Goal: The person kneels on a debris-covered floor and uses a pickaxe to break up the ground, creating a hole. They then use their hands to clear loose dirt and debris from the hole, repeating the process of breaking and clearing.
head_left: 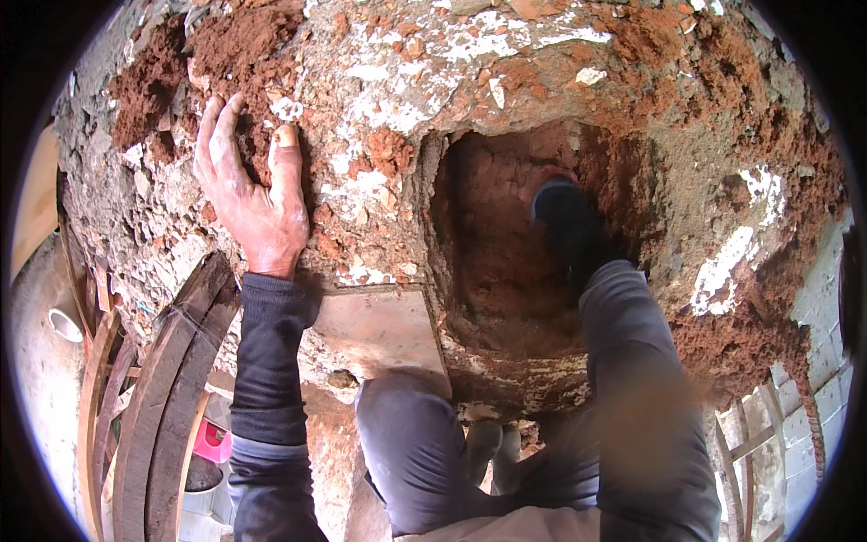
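My left hand (257, 194) lies on the rough, broken masonry surface (379, 99), fingers apart and pointing away from me. A heap of loose red soil (244, 54) is at its fingertips. My right arm reaches down into a deep squarish hole (497, 271) with reddish-brown walls. Only a dim bit of my right hand (542, 178) shows down there, beyond a blue-edged dark cuff; its fingers are lost in shadow, and whether it holds anything cannot be made out. A flat, dusty tile-like slab (379, 330) sits at the hole's near left corner, by my knee.
Long wooden planks (163, 397) lean at the lower left, near a white pipe end (65, 323) and a pink object (212, 443). More crumbled red soil (741, 352) hangs over the right edge. Beyond it stand wooden slats (750, 443) and a grey block wall (817, 415).
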The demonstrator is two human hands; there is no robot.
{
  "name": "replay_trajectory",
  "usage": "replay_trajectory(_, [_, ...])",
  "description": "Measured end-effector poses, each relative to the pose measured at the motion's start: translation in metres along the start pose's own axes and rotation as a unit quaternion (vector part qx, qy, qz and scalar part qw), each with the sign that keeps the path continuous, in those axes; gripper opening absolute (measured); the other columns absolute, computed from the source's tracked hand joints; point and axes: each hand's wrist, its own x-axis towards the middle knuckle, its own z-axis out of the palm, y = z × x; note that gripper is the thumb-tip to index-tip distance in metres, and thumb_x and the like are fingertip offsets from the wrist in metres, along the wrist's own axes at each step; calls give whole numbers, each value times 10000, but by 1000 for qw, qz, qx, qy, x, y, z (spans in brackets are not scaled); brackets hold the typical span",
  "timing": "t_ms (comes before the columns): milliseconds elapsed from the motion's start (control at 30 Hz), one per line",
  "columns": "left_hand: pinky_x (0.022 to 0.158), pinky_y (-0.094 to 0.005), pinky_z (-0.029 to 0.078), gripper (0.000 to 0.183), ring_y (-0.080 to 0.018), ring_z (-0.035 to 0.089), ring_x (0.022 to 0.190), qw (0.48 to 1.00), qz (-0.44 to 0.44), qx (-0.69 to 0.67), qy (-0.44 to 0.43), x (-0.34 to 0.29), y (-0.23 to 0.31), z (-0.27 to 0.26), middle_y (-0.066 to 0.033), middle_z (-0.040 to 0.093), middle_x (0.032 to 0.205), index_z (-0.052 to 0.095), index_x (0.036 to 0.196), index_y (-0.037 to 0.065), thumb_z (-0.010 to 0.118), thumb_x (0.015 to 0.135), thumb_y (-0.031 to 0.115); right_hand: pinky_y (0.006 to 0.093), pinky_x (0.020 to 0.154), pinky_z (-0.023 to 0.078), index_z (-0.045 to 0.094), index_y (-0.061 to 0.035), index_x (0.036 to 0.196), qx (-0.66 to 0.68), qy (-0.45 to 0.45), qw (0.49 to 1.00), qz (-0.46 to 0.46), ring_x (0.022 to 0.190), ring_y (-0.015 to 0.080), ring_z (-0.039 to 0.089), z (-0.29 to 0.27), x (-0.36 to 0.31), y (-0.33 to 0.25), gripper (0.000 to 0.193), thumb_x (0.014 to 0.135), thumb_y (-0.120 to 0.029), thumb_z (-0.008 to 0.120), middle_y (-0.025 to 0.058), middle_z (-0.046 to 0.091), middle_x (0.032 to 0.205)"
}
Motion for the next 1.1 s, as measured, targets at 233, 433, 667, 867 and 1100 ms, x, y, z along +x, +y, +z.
replay_trajectory(233, [1116,-475,340,525,-360,464,1303,1000,-8,-21,3,1,-2,4,-191,512,1418,564,1360,65,705,895,266,453,1133,384,578,-138,1406,103,-112,986,-66,1366,317,498,-4,44,20,770,910,-718,476,129,544,1464])
replay_trajectory(433, [1117,-479,340,541,-362,450,1316,1000,-8,-8,-1,0,-1,0,-202,500,1430,561,1363,55,713,886,259,441,1143,372,568,-133,1414,122,-110,982,-92,1376,319,483,6,53,25,778,906,-717,492,128,523,1484])
replay_trajectory(667, [1107,-477,350,536,-366,463,1300,1000,3,-3,7,1,-5,2,-198,506,1421,563,1354,50,713,882,253,427,1155,357,556,-127,1424,144,-111,978,-101,1389,321,465,13,46,16,788,901,-715,510,126,499,1508])
replay_trajectory(867, [1110,-476,349,548,-371,466,1303,1000,3,-22,5,6,1,6,-206,505,1422,555,1358,45,717,872,240,402,1175,326,553,-153,1430,147,-18,975,-164,1409,300,442,91,91,56,723,921,-667,533,125,495,1512])
replay_trajectory(1100, [1116,-478,346,556,-380,458,1312,1000,-2,-11,-3,2,-4,3,-214,502,1421,552,1363,40,718,867,228,387,1172,325,600,-163,1390,231,-76,960,-136,1394,276,459,6,32,27,587,962,-564,556,104,535,1480])
